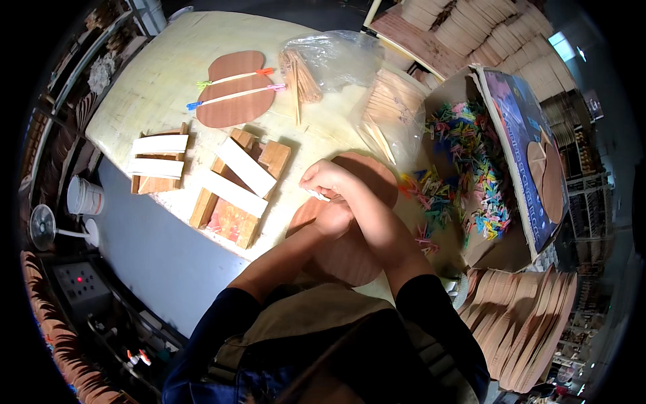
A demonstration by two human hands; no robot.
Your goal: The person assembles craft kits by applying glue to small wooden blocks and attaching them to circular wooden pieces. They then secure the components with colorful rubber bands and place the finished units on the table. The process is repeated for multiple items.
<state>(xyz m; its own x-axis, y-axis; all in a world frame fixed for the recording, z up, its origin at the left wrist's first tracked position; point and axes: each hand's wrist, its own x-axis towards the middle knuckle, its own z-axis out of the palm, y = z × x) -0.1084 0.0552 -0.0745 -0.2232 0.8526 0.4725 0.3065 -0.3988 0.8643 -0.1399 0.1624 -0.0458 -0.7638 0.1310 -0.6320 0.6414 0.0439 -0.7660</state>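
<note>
A thin brown wooden panel, waisted like a guitar body (356, 252), lies on the table under both my hands. My right hand (324, 176) reaches across above my left, its fingers curled closed; what they hold is hidden. A small white piece (317, 195), too small to name, shows just below these fingers, between the hands. My left hand (334, 219) is low over the panel, its fingers mostly hidden by the right wrist. Farther off lies a similar panel (235, 108), with two pale wooden strips (235, 96) across it and coloured mini clothespins (276, 87) at the strip ends.
Wooden block frames (274, 158) with white strips stand left of my hands. Bundled thin sticks (299, 77) and plastic bags (336, 57) lie beyond. At right, a cardboard box (508, 135) lies open with many mini clothespins (488, 215) spilling out. Stacked panels (518, 316) stand nearby.
</note>
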